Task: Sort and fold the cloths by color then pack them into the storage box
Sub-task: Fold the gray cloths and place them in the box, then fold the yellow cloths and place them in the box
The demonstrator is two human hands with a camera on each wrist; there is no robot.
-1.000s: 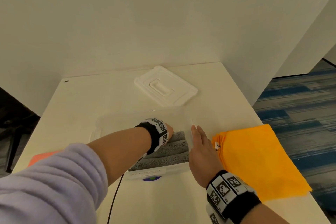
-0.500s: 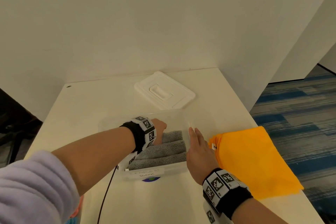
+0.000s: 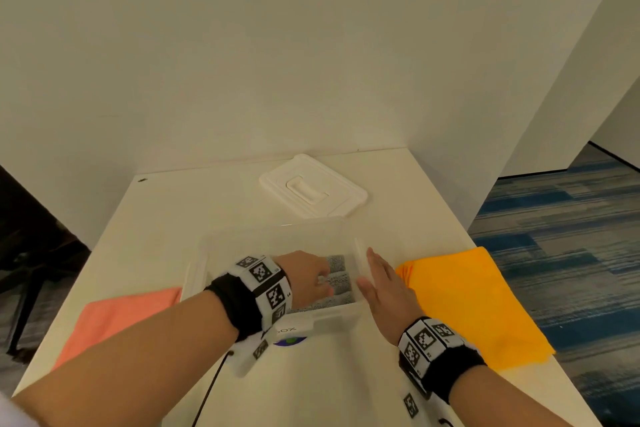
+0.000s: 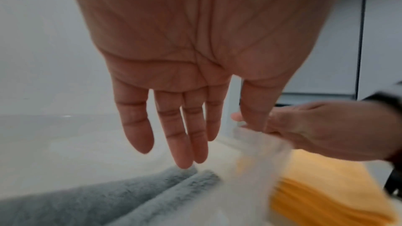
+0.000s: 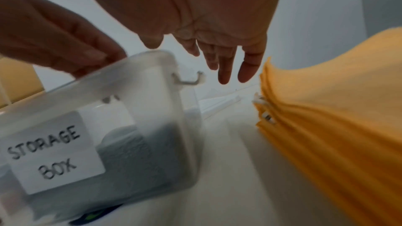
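Two flat hands (image 3: 308, 279) (image 3: 386, 282) at storage box (image 3: 277, 236)

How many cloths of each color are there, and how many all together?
Grey cloths, in the storage box: 1 folded pile; I cannot tell how many are in it
Orange cloths, right of the box: 1 folded stack
Pink cloths, left of the box: 1
Total: 3 colors, 3 piles

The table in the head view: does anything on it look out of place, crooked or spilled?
Little stands out. The white lid lies askew behind the open storage box. The orange cloth overhangs the table's right edge. Grey cloths sit folded inside; nothing looks spilled or damaged.
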